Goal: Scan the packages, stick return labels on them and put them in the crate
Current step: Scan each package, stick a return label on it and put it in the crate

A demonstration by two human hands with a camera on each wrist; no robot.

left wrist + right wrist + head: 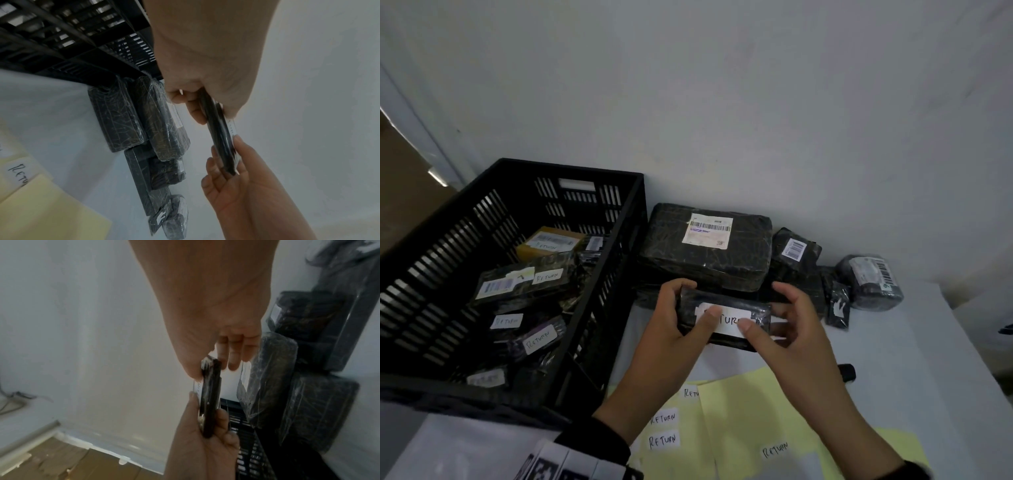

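A small flat black package (722, 297) hangs above the table between both hands, with a white RETURN label (729, 320) on its upper face. My left hand (693, 301) grips its left end, thumb lying on the label. My right hand (765, 308) pinches the right end, thumb on the label's corner and fingers arched over the far edge. Both wrist views show the package (218, 129) (209, 394) edge-on between thumbs and fingers. The black slatted crate (571, 168) stands to the left and holds several labelled packages.
Black wrapped packages are stacked against the wall behind my hands, the largest (705, 250) on top, a round one (869, 284) at the right. A yellow sheet (739, 411) with RETURN stickers (662, 440) lies in front. A black object (847, 371) rests at its right.
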